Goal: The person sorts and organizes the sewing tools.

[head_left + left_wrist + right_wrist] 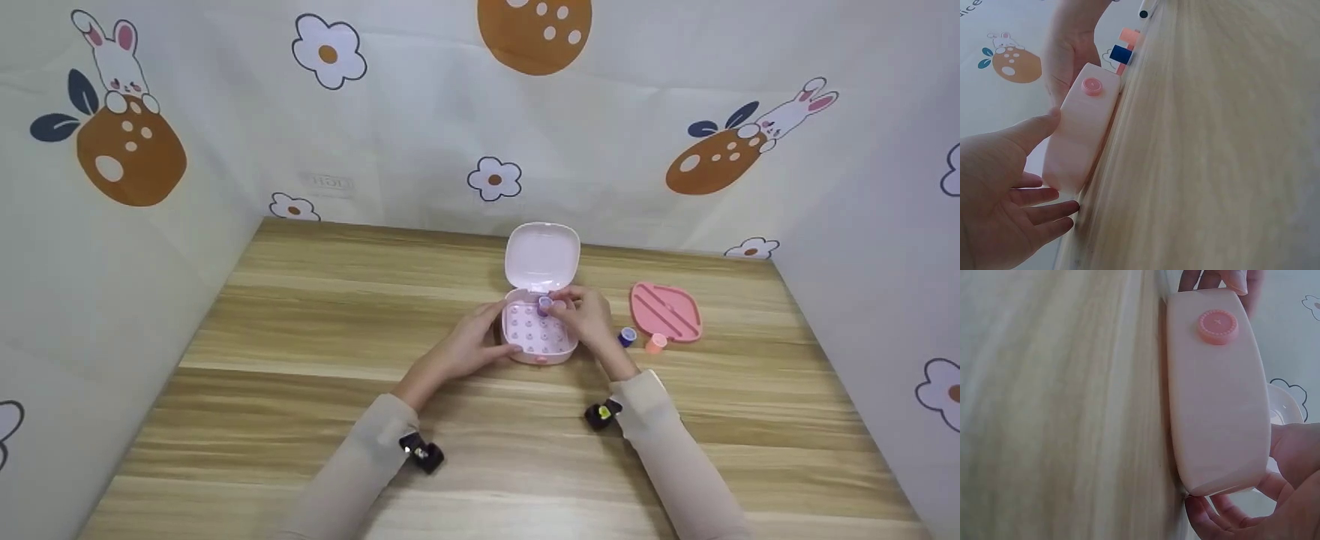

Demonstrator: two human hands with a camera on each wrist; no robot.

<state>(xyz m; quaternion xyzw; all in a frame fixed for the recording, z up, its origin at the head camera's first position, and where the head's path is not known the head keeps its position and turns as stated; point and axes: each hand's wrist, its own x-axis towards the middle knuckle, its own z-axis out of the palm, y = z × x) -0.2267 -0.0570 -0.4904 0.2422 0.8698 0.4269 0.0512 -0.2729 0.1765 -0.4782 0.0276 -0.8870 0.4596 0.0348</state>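
A small pale pink box [525, 358] stands on the table with its hinged lid [541, 256] raised. Rows of small bumps cover the tray [534, 330] inside it. My left hand [471, 343] holds the box's left end, thumb on the front rim and fingers along the side. Over the back right of the tray, my right hand [589, 319] pinches a small purple cup-shaped piece [544, 304]. In the right wrist view, the box front with its round pink button [1218, 326] faces the camera, and the purple piece is hidden.
Right of the box lie a dark blue cup-shaped piece [628, 337] and an orange one [657, 343]. Behind them is a flat coral-pink panel [666, 311] with diagonal grooves. A patterned cloth wall [420, 165] borders the wooden table [337, 300].
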